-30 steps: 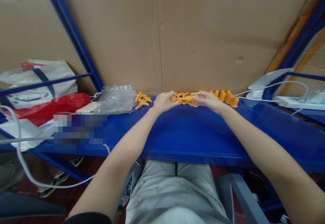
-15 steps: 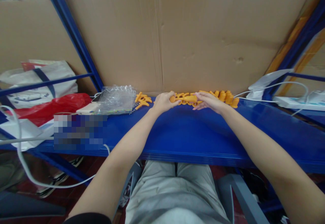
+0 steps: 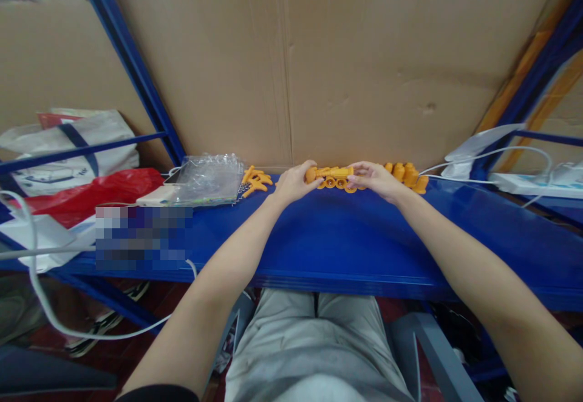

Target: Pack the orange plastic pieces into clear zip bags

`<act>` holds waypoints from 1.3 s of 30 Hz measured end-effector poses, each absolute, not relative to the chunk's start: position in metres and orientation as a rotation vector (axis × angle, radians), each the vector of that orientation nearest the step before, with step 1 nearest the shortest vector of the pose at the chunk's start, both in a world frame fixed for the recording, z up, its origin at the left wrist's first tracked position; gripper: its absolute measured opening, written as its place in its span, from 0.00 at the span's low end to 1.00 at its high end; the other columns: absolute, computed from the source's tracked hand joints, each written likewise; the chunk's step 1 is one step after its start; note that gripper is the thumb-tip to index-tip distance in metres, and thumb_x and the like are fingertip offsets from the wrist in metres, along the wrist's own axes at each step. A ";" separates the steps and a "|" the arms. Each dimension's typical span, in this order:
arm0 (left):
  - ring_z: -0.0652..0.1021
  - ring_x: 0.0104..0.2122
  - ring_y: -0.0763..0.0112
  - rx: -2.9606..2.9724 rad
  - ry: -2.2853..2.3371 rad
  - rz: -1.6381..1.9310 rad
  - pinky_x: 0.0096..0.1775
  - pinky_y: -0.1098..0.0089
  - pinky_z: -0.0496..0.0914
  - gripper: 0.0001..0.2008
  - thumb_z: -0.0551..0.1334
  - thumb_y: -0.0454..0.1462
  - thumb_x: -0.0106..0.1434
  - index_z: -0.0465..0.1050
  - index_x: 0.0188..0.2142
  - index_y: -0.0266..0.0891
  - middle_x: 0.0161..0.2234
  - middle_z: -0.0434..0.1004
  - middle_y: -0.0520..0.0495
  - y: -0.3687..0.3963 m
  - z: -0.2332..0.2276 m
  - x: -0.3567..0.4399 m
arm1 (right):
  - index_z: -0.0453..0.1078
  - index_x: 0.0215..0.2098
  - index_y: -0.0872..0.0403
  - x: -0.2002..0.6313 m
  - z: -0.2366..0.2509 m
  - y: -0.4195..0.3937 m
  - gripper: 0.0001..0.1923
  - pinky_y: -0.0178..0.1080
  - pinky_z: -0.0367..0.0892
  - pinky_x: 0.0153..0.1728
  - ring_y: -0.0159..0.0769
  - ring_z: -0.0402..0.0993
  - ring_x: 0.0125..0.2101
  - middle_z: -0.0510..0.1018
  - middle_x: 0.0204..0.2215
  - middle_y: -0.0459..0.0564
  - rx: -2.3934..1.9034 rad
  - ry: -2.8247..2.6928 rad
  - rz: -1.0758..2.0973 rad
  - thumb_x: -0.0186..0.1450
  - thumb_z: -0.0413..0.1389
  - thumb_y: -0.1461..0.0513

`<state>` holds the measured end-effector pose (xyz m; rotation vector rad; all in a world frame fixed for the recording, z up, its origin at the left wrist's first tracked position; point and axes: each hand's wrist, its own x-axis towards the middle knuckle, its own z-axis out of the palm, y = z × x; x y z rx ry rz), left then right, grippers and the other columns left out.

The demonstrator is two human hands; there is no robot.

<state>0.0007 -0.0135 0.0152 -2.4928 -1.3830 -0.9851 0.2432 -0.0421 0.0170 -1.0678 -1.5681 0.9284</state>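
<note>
Orange plastic fills the space between the two hands: a long orange piece (image 3: 336,173) lies across, over the far part of the blue counter (image 3: 346,238). The left hand (image 3: 296,182) has its grip clamped about the piece's rounded end, and its fingers cover much of that end. At the other end are the fingers of the right hand (image 3: 373,180); from where I stand, I cannot tell whether that grip is closed. Orange rings (image 3: 337,183) show just below the piece, partly hidden, and upright orange pieces (image 3: 405,174) are half cut off by the right wrist. Branching orange pieces (image 3: 255,182) sit near the clear plastic bag (image 3: 209,177). A pixelated patch (image 3: 143,236) masks whatever is there at left. Cardboard (image 3: 364,68) rises close behind the hands, limiting reach that way; toward the person, smooth blue surface runs between the forearms to the front edge.
</note>
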 end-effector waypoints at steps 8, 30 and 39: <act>0.76 0.54 0.55 -2.506 -1.504 -0.876 0.50 0.61 0.71 0.32 0.60 0.42 0.65 0.54 0.66 0.42 0.58 0.71 0.36 -0.004 0.009 -0.005 | 0.66 0.53 0.52 0.282 0.013 -0.018 0.22 0.51 0.73 0.46 0.46 0.77 0.42 0.73 0.51 0.59 -1.230 -1.472 0.018 0.61 0.58 0.58; 0.79 0.48 0.58 -2.466 -1.521 -0.703 0.46 0.64 0.72 0.14 0.59 0.41 0.64 0.72 0.49 0.42 0.48 0.79 0.41 -0.001 0.006 -0.006 | 0.69 0.54 0.54 0.305 -0.018 -0.007 0.21 0.57 0.65 0.51 0.56 0.71 0.53 0.75 0.52 0.62 -1.617 -1.802 -0.450 0.63 0.49 0.66; 0.79 0.49 0.54 -2.443 -1.611 -0.506 0.48 0.60 0.72 0.17 0.55 0.33 0.64 0.75 0.50 0.40 0.50 0.78 0.37 -0.002 0.011 -0.008 | 0.65 0.57 0.54 0.307 -0.023 -0.001 0.24 0.62 0.62 0.53 0.57 0.66 0.57 0.72 0.56 0.64 -1.692 -1.783 -0.341 0.62 0.49 0.64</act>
